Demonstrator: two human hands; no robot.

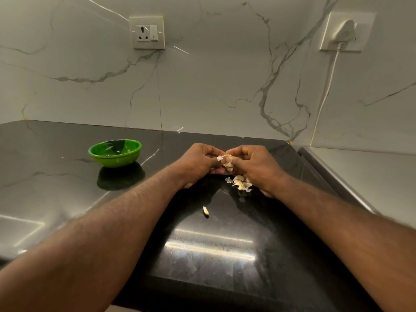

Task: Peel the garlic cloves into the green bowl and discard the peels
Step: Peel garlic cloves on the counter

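Both hands meet over the middle of the black counter. My left hand [198,163] and my right hand [254,165] pinch one garlic clove [227,164] between their fingertips, with a flake of white peel sticking out at its top. Just below the hands, a small pile of garlic cloves and loose peels [240,183] lies on the counter. A single clove [205,210] lies apart, nearer to me. The green bowl [115,153] stands to the left of my hands, and its inside looks empty.
The glossy black counter [67,188] runs back to a white marble wall. A socket [147,32] is set high in that wall. A plugged-in socket with a white cable [326,91] is at the right. A grey raised ledge [360,174] borders the counter's right side.
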